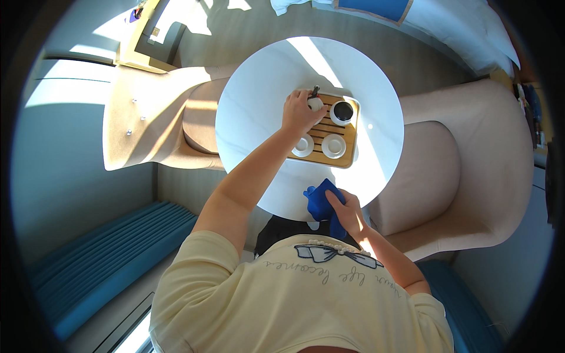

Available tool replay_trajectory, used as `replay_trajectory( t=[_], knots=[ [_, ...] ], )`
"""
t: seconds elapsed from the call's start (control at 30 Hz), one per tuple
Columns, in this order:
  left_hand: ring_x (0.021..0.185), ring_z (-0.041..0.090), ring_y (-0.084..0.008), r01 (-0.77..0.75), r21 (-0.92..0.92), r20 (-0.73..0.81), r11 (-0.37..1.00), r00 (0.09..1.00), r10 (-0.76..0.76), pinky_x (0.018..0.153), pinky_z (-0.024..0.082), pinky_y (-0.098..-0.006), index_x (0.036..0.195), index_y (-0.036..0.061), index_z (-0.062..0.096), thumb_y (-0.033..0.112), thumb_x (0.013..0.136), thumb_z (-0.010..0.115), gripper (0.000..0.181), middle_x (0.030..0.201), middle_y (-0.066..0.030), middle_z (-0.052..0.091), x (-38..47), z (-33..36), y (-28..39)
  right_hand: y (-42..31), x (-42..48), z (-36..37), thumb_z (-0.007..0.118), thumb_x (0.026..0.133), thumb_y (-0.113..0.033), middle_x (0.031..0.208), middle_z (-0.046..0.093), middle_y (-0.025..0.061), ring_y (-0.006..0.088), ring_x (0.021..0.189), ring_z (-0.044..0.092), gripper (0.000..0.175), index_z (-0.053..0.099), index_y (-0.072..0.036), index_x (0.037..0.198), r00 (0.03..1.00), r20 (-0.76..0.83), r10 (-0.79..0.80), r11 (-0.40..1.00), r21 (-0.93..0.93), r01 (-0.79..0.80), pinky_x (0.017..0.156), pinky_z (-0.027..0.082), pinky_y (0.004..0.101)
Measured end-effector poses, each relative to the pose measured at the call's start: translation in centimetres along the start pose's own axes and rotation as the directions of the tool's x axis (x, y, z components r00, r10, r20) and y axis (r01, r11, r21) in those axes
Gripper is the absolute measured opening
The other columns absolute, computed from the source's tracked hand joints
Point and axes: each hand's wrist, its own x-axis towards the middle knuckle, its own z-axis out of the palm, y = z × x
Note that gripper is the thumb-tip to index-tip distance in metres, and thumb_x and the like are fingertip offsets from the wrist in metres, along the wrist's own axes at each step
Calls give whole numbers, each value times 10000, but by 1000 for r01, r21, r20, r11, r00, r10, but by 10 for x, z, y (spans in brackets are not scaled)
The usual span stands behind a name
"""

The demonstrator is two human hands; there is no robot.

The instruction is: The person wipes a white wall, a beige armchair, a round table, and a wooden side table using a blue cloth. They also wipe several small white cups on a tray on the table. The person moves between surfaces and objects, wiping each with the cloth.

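My left hand (299, 112) reaches over the far left part of a slatted wooden tea tray (327, 159). Its fingers and thumb curl around a small white pot (315, 104) with a dark handle, partly hidden by the hand. Right of the pot stands a white vessel (341, 113) with a dark round middle, either a lid or its contents. Two small white round cups or saucers (333, 146) occupy the tray's near side, the left one partly covered by my forearm. Close to my body, my right hand (350, 212) grips a crumpled blue cloth (321, 202) above the table's near edge.
The tray rests on a round white marble-patterned table (256, 101) streaked with sunlight. Beige armchairs flank it at left (145, 119) and right (481, 176). A bed with white linen (446, 31) lies beyond, and a blue ribbed bench cushion (114, 251) sits at lower left.
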Motion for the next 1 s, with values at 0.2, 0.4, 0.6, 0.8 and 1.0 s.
replay_trajectory(
  t=[0.2, 0.4, 0.6, 0.8, 1.0],
  knots=[
    [1160, 518, -330, 12, -56, -43, 998, 999, -14, 990, 430, -399, 1129, 33, 644, 385, 721, 795, 560, 1130, -152, 618, 0, 9, -5, -11, 3, 5, 611, 960, -315, 855, 676, 37, 89, 746, 578, 361, 665, 20, 1083, 1000, 6, -8, 1000, -9, 8, 683, 478, 247],
    [1217, 489, -322, 34, 77, -52, 996, 998, -30, 1039, 382, -421, 1153, 42, 648, 474, 733, 778, 616, 1202, -147, 610, -2, 9, -3, -12, 9, 9, 615, 958, -311, 845, 671, 33, 88, 734, 573, 355, 664, 19, 1081, 999, -32, 5, 1000, -16, -5, 664, 476, 246],
    [1313, 419, -350, 163, -17, -6, 987, 987, -163, 1080, 330, -457, 1301, 38, 526, 503, 770, 746, 740, 1324, -192, 524, -5, -1, 9, -12, 11, 21, 631, 949, -297, 819, 661, 55, 90, 708, 560, 343, 663, 27, 1059, 996, -49, -78, 995, -62, 75, 646, 474, 249],
    [1381, 351, -354, -233, -216, -226, 948, 957, 183, 1100, 305, -450, 1299, 60, 512, 152, 856, 641, 471, 1459, -190, 402, -63, -40, -14, 1, 22, 31, 697, 857, -202, 1065, 690, 115, 248, 1053, 638, 293, 664, -25, 1088, 676, 218, -704, 483, -551, 681, 1003, 457, 410],
    [1353, 412, -338, -462, -297, 119, 835, 850, 513, 1102, 357, -448, 1310, 45, 500, 15, 814, 602, 507, 1432, -171, 450, -204, -64, -80, 69, 51, 41, 764, 718, -217, 1394, 521, 57, 240, 1364, 398, 616, 571, -99, 1291, 529, 790, -310, 49, -542, 839, 1180, 224, 494]
  ],
)
